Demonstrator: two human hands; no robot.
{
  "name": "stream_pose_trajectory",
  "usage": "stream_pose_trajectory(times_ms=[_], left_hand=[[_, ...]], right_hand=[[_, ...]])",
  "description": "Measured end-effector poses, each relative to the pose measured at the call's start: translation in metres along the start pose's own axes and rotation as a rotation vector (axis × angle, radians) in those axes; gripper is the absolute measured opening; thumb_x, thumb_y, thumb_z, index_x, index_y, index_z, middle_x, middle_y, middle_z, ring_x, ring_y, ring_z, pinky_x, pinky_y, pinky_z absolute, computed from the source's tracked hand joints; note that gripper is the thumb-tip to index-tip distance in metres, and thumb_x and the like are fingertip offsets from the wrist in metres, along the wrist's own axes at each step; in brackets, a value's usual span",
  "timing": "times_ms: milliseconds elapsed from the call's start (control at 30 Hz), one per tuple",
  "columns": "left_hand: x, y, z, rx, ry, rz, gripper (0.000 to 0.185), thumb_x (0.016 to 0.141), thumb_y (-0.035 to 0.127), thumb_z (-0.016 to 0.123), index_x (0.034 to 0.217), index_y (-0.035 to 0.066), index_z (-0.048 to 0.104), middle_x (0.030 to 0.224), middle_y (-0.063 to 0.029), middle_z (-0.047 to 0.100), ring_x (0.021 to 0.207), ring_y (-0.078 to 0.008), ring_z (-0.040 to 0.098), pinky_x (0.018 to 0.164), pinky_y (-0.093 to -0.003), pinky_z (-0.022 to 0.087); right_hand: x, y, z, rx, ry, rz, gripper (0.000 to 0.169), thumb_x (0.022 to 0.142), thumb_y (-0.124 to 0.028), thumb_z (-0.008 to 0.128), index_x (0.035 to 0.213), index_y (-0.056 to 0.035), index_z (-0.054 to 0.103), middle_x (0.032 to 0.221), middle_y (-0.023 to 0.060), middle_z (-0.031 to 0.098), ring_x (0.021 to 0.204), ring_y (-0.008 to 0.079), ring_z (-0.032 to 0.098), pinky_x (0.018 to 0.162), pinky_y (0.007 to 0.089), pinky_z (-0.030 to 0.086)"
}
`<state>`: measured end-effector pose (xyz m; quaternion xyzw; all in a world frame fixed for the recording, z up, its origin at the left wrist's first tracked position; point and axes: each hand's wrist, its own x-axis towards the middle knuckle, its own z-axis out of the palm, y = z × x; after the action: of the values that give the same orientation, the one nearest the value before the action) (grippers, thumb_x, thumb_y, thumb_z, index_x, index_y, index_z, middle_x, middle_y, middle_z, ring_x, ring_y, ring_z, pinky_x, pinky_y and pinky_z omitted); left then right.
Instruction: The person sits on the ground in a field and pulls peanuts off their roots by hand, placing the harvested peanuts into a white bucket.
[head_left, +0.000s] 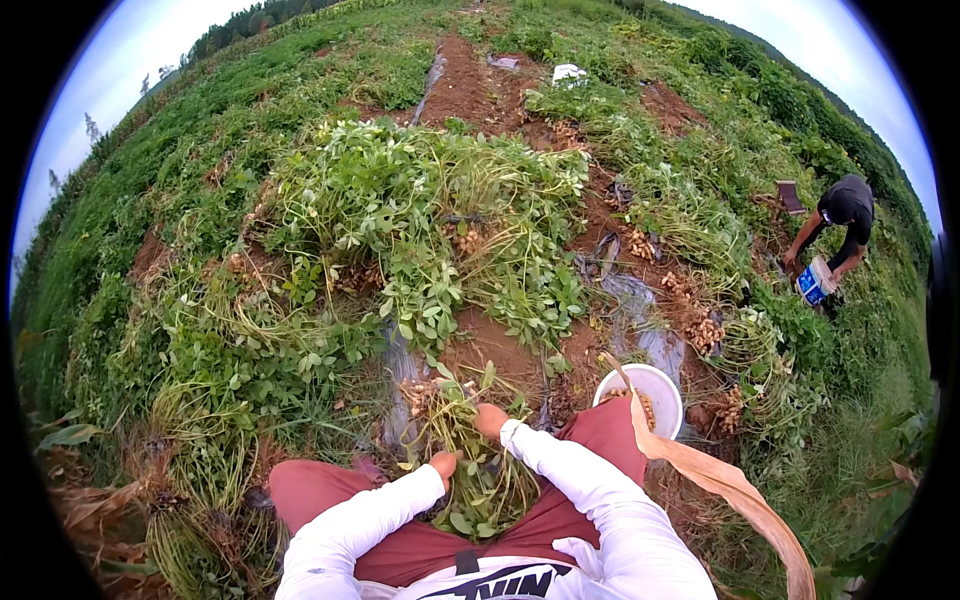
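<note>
A bunch of uprooted peanut plants (474, 491) lies across my lap, leafy tops toward me. My left hand (445, 466) is closed around the stems low on the left side. Higher up and to the right, my right hand (491, 421) grips the same bunch near its root end, its fingertips partly hidden by stems. Pale peanut pods (420, 394) hang at the far end of the bunch. Beside my right knee stands a white bucket (670, 384) with loose peanuts (649, 411) inside, partly covered by my leg.
A dry corn leaf (720, 472) arches over the bucket's near side. Ahead lies a large heap of peanut plants (420, 202). Plastic mulch film (634, 296) covers soil at the right. Pulled plants (187, 480) lie left. Further right, a person (847, 210) bends over a bucket (814, 283).
</note>
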<state>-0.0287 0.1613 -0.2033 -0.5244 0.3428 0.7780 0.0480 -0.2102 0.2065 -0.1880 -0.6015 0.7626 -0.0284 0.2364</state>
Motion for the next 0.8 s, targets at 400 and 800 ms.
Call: stream_pose_trajectory(times_ms=[400, 800], left_hand=[[-0.083, 0.119, -0.075, 0.346, 0.23, 0.885, 0.06, 0.09, 0.037, 0.06, 0.13, -0.005, 0.047, 0.122, -0.0162, 0.058, 0.112, -0.0224, 0.054, 0.094, -0.0325, 0.042], [-0.149, 0.175, -0.104, 1.568, 0.683, 0.595, 0.029, 0.088, 0.031, 0.052, 0.09, 0.005, 0.065, 0.092, -0.0134, 0.069, 0.075, -0.0287, 0.066, 0.066, -0.0389, 0.053]], right_hand=[[-0.03, -0.058, -0.149, 0.877, 0.723, 0.013, 0.037, 0.087, -0.021, 0.057, 0.112, 0.0064, 0.058, 0.082, 0.0114, 0.064, 0.072, 0.0185, 0.058, 0.068, 0.0331, 0.047], [-0.031, -0.051, -0.13, 0.851, 0.704, 0.15, 0.038, 0.086, -0.021, 0.06, 0.114, 0.0042, 0.06, 0.098, 0.0227, 0.066, 0.091, 0.0355, 0.065, 0.081, 0.0391, 0.048]])
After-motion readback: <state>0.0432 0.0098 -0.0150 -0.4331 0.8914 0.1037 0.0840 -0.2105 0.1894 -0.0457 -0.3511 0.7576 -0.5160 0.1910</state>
